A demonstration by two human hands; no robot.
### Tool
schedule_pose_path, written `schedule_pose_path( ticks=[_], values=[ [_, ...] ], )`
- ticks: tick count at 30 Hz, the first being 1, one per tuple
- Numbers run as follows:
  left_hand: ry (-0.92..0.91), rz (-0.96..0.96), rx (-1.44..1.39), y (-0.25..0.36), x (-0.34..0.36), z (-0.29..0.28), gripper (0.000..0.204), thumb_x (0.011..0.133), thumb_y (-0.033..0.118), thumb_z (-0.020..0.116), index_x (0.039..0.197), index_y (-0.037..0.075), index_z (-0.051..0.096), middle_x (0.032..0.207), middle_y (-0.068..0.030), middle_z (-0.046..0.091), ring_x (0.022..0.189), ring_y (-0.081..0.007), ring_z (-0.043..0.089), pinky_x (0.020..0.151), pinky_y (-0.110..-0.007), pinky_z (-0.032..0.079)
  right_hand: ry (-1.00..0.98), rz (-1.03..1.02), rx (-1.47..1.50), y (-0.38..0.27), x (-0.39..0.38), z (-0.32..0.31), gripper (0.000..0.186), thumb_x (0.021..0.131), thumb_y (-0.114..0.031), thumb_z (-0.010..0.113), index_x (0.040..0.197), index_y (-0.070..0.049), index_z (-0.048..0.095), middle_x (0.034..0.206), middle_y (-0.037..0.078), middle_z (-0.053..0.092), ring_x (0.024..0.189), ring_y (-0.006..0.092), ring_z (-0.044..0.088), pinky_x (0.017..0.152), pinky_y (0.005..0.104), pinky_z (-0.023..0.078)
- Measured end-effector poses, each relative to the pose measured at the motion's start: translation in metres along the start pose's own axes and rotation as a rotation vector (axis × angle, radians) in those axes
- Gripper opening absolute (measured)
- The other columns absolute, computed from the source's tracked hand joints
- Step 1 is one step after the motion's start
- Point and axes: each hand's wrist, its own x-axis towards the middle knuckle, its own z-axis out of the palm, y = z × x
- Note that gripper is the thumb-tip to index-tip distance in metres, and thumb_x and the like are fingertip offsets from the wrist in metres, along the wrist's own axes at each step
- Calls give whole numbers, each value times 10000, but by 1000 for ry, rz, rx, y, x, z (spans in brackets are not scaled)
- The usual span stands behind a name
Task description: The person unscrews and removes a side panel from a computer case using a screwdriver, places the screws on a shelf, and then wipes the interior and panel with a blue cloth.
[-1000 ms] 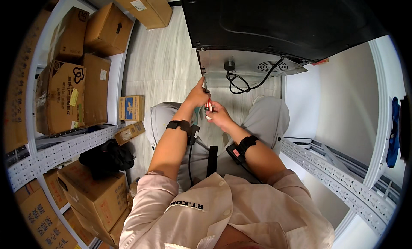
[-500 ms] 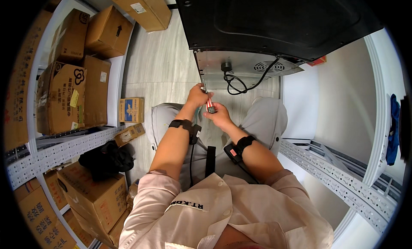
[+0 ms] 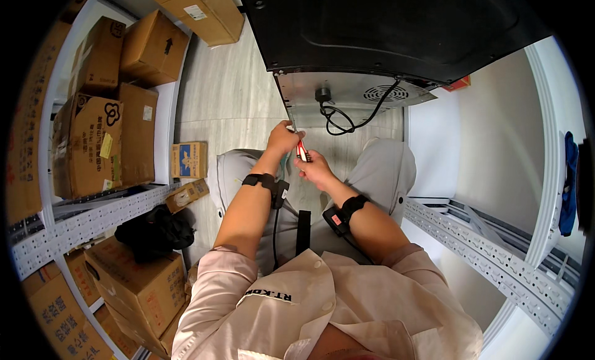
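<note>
1. Pale wood-look floor [image 3: 229,81] runs between two white metal racks, the left rack [image 3: 93,217] and the right rack [image 3: 489,251], both with perforated beams.
2. Brown cardboard boxes [image 3: 93,146] fill the left rack, and a dark bundle of cloth [image 3: 155,230] lies on a large carton [image 3: 139,279] lower down.
3. On the floor beside that rack sits a small box with a blue label [image 3: 189,160].
4. Ahead of the person stands a large appliance with a black casing [image 3: 396,31]. Below the casing is a silvery metal panel [image 3: 344,84] with a round slotted vent [image 3: 385,93], a black plug [image 3: 323,94] and a looped black cable [image 3: 338,128].
5. Between the person's grey-trousered knees, at the panel's lower left corner, is a slim tool with a red-and-white handle [image 3: 302,150], its thin shaft aimed up toward the panel's edge.
6. Both hands are close together on this tool. The left hand [image 3: 283,138] is curled around its forward part, near the corner; the right hand [image 3: 318,169] grips the rear of the handle.
7. Whether the shaft's tip touches the panel, I cannot tell.
8. Black straps circle both forearms, the left strap [image 3: 257,180] and the right strap [image 3: 353,206].
</note>
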Motion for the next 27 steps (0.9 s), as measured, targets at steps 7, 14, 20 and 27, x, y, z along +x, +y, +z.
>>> schedule_pose_path(
  ticks=[7,14,20,27],
  values=[
    [-24,1,147,8,-8,3,667,718,273,817,1219,-78,550,888,-177,696,743,-236,681,678,-324,535,96,-42,57,0,-2,-1,311,893,-225,682,1088,-39,528,896,23,590,689,132,571,615,270,487],
    [-97,-71,-88,5,-4,4,587,769,105,709,1291,-51,490,926,-173,685,778,-250,683,678,-341,547,-152,32,424,4,6,-8,290,895,-136,654,1130,-20,530,1022,78,615,835,186,625,735,316,534],
    [-57,-99,-79,7,-2,3,604,794,137,729,1298,-69,470,917,-159,683,757,-224,683,629,-344,556,28,-140,161,7,5,1,451,817,-108,747,1162,-14,473,971,72,607,808,160,606,697,307,525],
    [-57,-113,4,6,1,6,588,757,171,793,1221,-87,538,866,-168,689,677,-216,679,598,-318,554,45,-76,121,4,4,-4,527,819,-214,765,1207,-46,449,1004,64,587,749,174,607,663,323,523]
  ],
)
